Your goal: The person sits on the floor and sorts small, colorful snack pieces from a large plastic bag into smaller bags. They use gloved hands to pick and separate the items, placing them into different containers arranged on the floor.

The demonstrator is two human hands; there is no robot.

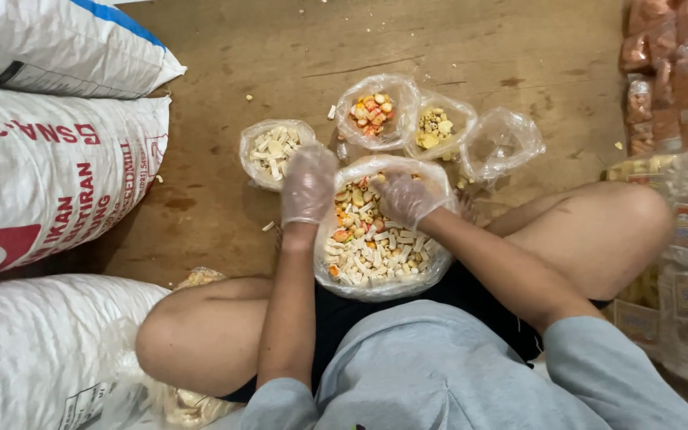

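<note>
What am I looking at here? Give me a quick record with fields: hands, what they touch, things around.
setting: person sitting cross-legged on a brown floor
left hand: in a clear glove, on the rim of the big bag
right hand: gloved, reaching into the big bag
big bag: clear plastic, holds mixed white, yellow and orange snack pieces
small bags: one of white pieces, one orange mix, one yellow, one nearly empty
left side: white woven sacks
right side: packed snack packets
</note>
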